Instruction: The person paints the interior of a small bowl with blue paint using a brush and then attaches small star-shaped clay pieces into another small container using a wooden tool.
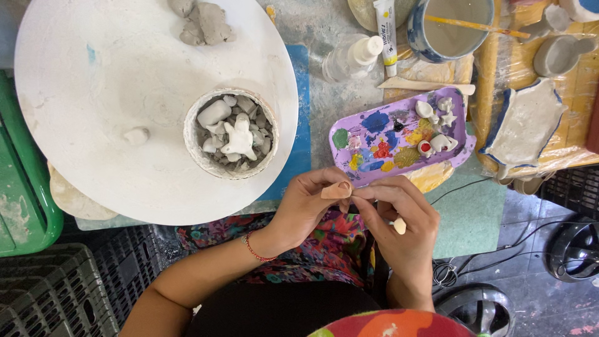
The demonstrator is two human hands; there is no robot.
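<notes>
just off the desk's near edge, above the person's lap, the left hand [306, 209] and the right hand [399, 228] meet over a small flat tan piece of clay [336, 190]. the left hand's fingers are curled in, pinching the clay piece between thumb and forefinger, while the right hand's fingertips [360, 198] touch its right end; the right hand is also mostly closed, with a small pale rounded bit [400, 225] tucked against its palm. a red bracelet [254, 251] sits on the left wrist. just beyond the hands, on the desk's near edge, lies a purple paint tray [462, 153] dotted with blue, green, yellow and red paint, with small white clay figures [437, 125] at its right end. to the left of the hands a big white round board [93, 93] carries a round clay pot [193, 146] filled with little white clay shapes, and grey clay lumps [203, 24] rest at the board's far edge. toward the desk's far edge stand a small clear bottle [349, 57], a white tube [387, 34] and a blue-rimmed cup [449, 28] of murky water with a brush across it. a blue-edged clay dish [524, 128] sits at the right edge.
</notes>
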